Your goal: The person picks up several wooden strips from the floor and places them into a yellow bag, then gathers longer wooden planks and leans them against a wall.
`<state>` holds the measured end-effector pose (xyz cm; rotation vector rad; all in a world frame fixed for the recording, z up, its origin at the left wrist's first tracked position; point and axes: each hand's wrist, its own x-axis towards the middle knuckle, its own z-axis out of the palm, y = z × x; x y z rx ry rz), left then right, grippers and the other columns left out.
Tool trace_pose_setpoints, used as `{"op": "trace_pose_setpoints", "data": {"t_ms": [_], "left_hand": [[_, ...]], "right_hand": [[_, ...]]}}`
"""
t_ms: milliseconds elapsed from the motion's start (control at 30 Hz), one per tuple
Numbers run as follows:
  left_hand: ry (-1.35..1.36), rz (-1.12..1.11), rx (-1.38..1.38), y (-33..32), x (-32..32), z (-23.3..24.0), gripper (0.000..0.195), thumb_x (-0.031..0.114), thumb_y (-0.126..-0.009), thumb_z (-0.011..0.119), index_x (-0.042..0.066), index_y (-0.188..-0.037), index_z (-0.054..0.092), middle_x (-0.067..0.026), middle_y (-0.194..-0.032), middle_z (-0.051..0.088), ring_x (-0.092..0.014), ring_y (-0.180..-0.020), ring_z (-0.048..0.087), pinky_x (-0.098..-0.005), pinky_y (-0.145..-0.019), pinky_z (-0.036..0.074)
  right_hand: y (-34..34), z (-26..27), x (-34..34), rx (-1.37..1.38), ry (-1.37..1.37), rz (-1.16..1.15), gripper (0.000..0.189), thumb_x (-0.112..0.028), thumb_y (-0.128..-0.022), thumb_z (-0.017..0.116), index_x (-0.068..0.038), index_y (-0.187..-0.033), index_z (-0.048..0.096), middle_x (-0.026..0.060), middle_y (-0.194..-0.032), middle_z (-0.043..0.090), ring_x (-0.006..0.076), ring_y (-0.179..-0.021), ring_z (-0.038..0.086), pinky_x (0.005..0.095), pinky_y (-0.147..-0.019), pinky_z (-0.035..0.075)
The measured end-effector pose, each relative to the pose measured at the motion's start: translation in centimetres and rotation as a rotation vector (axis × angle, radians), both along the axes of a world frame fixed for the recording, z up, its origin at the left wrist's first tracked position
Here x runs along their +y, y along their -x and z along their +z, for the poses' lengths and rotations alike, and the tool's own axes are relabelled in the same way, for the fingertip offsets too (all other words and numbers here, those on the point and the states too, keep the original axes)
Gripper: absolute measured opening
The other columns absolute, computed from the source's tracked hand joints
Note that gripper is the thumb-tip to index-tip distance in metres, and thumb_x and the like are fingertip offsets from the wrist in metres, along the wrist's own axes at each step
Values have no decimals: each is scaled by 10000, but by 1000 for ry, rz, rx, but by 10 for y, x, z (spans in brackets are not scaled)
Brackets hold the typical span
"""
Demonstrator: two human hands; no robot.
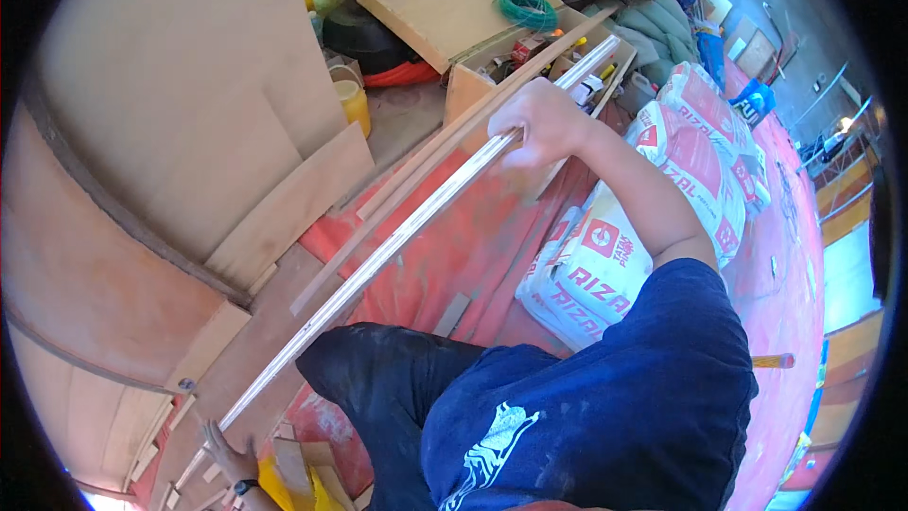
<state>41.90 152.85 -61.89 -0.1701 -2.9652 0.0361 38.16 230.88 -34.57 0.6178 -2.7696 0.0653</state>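
A long, shiny metal channel or bar [397,241] runs diagonally across the view, from the upper right down to the lower left. My right hand [535,121] is closed around its upper part. Down at the lower left, my left hand [230,454], with a dark watch at the wrist, lies at the bar's far stretch. Its thumb stands apart from the fingers, and whether they grip the bar cannot be told. Beside the bar and nearly parallel to it lies a long wooden strip [425,163].
An open wooden toolbox [468,89] holds tools, with a green wire coil [526,11] on its lid. Printed cement bags [589,277] are stacked to the right. Large plywood sheets [177,50] stand at left, near a yellow bucket [352,106]. Wood offcuts [291,461] lie at lower left.
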Motion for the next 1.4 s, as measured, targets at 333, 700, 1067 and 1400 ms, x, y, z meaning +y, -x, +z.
{"op": "trace_pose_setpoints", "data": {"t_ms": [333, 700, 1067, 1400], "left_hand": [[-247, -187, 188, 48, 138, 65, 325, 183, -856, 672, -16, -1075, 537, -239, -1012, 573, -448, -949, 563, -498, -784, 458], [-435, -495, -13, 63, 409, 163, 487, 224, -801, 703, 79, -1241, 552, -190, -1157, 567, -391, -1059, 565, -493, -882, 470], [-304, -204, -181, -9, 268, 172, 705, 225, -743, 752, 41, -1363, 471, -225, -1189, 581, -385, -1099, 552, -467, -945, 433], [-129, -182, -433, -6, 261, 144, 384, 385, -766, 742, 78, -947, 596, -181, -879, 642, -394, -844, 625, -499, -745, 491]], "right_hand": [[21, -29, 68, 1063, 311, -564, 495, -260, -718, 776, -85, -1144, 595, 185, -1112, 579, 360, -1063, 535, 441, -956, 409], [35, -174, -206, -768, 2189, 181, 343, -311, -970, 538, -46, -1188, 540, 124, -1135, 639, 236, -1015, 635, 428, -883, 535], [34, -145, -48, -359, 2229, -194, 215, -252, -951, 480, -53, -991, 552, 150, -917, 676, 300, -864, 684, 475, -789, 574], [37, -108, 44, -95, 2283, -213, 241, -304, -944, 504, -74, -970, 572, 125, -931, 671, 280, -896, 670, 434, -830, 552]]}}
